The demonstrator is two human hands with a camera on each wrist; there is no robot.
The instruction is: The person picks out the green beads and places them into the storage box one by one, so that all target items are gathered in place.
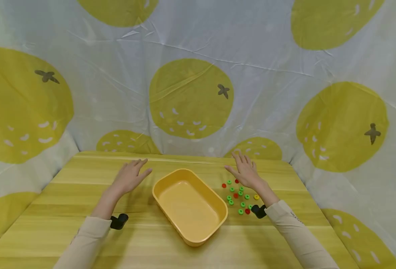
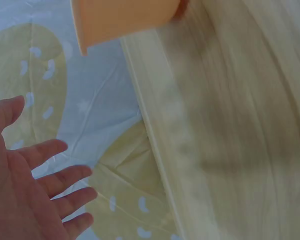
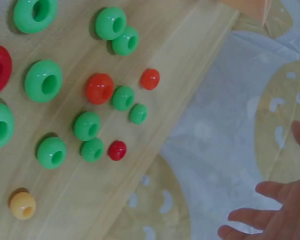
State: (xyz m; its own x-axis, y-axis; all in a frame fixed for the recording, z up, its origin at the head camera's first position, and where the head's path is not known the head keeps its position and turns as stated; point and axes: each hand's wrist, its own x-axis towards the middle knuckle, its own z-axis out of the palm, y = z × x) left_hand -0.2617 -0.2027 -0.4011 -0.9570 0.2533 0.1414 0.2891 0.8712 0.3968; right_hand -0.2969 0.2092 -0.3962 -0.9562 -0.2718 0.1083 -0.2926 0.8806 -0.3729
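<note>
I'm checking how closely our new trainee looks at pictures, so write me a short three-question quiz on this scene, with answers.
1. Which hand is on the same side of the tray as the beads?
2. Yes or no: does the left hand hold anything?
3. Which bead colour is the most common?
a) red
b) green
c) yellow

Key:
1. The right hand.
2. No.
3. b

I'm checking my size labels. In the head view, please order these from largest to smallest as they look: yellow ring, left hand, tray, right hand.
1. Tray
2. Left hand and right hand: too alike to rank against each other
3. Yellow ring, far smaller than either hand
</note>
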